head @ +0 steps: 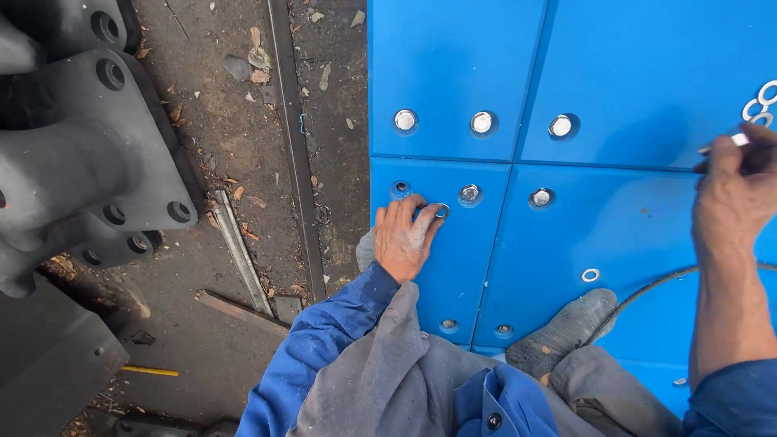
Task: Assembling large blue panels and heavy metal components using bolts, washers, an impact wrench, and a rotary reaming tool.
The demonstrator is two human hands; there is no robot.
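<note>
My left hand (405,235) rests on a blue panel (453,267), its fingertips pinching a small metal washer (441,210). Just above the fingers is an open bolt hole (400,189); a seated bolt (469,193) lies to the right of it. My right hand (732,194) is raised at the right edge, closed on a thin metal tool or bolt (738,140) whose tip pokes out past the knuckles. Several loose washers (759,105) lie by that hand. One loose washer (591,275) sits on the panel lower down.
Blue panels (647,73) carry more seated bolts (481,122). A black cable (647,291) curves over the panel beside my shoe (558,332). Dirt ground with metal strips (295,146) and scraps lies on the left, next to a large black cast part (81,154) with holes.
</note>
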